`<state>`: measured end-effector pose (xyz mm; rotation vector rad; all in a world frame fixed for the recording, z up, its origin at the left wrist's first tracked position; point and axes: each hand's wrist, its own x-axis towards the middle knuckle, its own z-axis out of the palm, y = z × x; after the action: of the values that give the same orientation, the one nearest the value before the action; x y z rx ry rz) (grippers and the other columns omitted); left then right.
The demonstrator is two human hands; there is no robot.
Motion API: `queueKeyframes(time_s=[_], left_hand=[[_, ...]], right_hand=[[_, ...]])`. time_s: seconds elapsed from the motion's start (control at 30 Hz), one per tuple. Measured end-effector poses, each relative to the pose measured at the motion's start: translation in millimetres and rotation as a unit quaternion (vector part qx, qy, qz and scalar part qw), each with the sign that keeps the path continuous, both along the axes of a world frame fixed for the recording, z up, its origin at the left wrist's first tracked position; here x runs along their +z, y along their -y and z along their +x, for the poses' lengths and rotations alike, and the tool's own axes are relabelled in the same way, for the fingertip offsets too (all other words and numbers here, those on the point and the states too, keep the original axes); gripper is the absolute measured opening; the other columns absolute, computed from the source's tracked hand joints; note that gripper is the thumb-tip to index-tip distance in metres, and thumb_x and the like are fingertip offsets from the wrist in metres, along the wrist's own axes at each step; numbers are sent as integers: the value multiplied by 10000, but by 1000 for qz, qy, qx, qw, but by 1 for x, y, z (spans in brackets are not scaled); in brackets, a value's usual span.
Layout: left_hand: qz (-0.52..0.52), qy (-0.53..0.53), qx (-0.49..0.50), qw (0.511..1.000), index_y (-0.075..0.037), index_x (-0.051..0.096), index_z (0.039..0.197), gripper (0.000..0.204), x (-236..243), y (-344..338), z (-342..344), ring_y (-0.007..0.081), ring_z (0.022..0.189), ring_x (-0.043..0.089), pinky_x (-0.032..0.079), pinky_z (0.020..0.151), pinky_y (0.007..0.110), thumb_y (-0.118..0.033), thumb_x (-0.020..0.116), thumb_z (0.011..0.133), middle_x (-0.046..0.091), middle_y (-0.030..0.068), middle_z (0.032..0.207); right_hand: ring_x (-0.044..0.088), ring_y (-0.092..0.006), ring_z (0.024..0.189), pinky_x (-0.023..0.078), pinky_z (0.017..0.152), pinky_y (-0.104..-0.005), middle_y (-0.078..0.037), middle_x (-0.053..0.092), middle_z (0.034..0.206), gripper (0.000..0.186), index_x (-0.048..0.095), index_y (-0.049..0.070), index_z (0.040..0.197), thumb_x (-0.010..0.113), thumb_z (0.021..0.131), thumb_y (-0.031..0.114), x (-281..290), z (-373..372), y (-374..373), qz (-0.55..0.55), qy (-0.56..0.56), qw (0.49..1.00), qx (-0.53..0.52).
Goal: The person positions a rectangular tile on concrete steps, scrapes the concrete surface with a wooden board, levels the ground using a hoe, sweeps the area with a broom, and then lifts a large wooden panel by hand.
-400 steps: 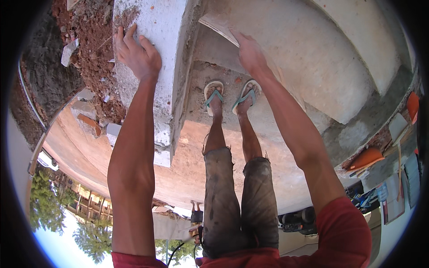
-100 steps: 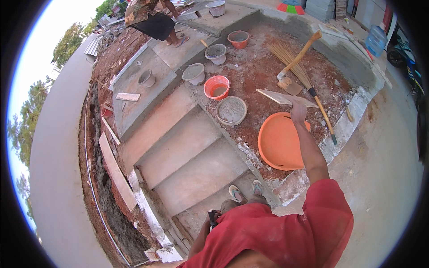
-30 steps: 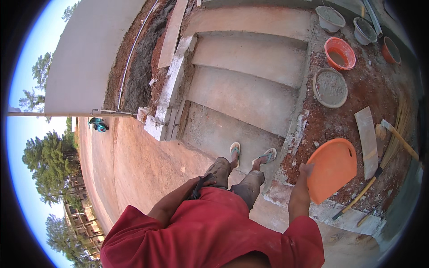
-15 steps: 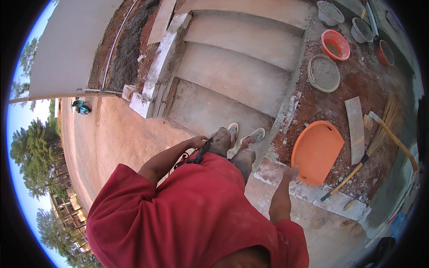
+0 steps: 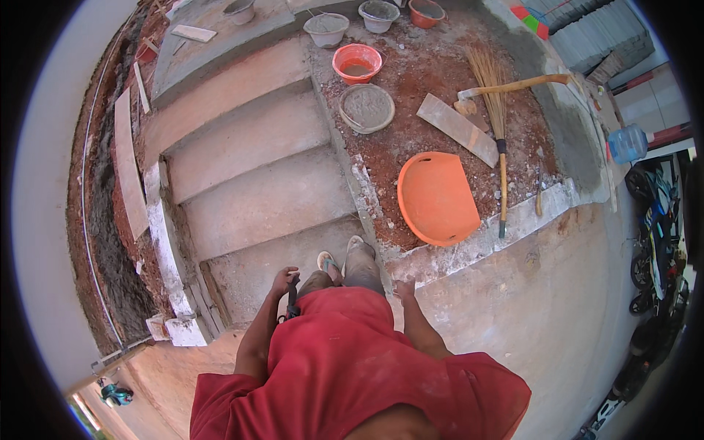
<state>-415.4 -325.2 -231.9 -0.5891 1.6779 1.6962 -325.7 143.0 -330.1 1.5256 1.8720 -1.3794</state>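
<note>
Largest is the flight of smooth grey concrete steps, with a broad bed of reddish-brown soil to its right. On the near part of that bed, hollow upward beside the whitish kerb, lies the orange plastic pan, rounded but with one straight side. The person's hands are well apart and clear of it: the right hand hangs nearest the pan, holding nothing, fingers loosely spread. The left hand is at a black strap by the waist; whether it grips the strap I cannot tell.

Good footing seems the main care here: soles flat, well inside the tread edges, strap clear of the legs. The pan would likely handle best by the slot in its rim, kept level.

Counted, bigger to smaller: four treads below the upper slab; one orange pan; four pale flat boards, one of them on the soil; one straw broom with a long wooden handle; one curved wooden-handled digging tool; six round pails, five by the soil, including a bright orange-red one; one blue clear bottle; two sandals, the right partly hidden.
</note>
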Motion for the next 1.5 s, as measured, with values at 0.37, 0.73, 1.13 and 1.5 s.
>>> queueKeyframes(time_s=[0.37, 0.73, 1.13, 1.5], left_hand=[[-61, 79, 49, 994, -26, 622, 1114, 269, -36, 55, 32, 210, 735, 680, 572, 550, 362, -198, 601, 908, 677, 87, 886], [-129, 150, 132, 971, -2, 594, 1189, 275, 68, 28, -23, 137, 857, 637, 537, 732, 270, -81, 632, 928, 644, 44, 920], [-166, 193, 244, 936, 7, 557, 1261, 393, 107, -46, -13, 198, 841, 681, 575, 687, 310, -169, 655, 923, 693, 156, 1005], [-232, 109, 141, 956, -60, 640, 1228, 396, 126, -72, -85, 200, 797, 685, 559, 685, 349, -261, 666, 888, 704, 165, 1029]], right_hand=[[610, -356, 1091, 478, 928, -442, -213, 622, 1194, 476, 540, 49, 1240, 692, 792, 104, 212, -308, -328, 491, -251, 834, 34], [324, -288, 1437, 353, 1107, -541, -45, 287, 1586, 679, 378, 211, 1480, 669, 870, 289, 503, -618, -533, 732, -28, 654, 187], [680, -220, 1033, 429, 952, -630, 0, 719, 1090, 227, 731, 158, 1066, 732, 839, 171, 437, -657, -420, 500, 341, 697, 385], [609, -233, 740, 461, 655, -475, -43, 588, 814, 113, 625, 68, 912, 703, 840, 107, 172, -530, -310, 167, 91, 955, 226]])
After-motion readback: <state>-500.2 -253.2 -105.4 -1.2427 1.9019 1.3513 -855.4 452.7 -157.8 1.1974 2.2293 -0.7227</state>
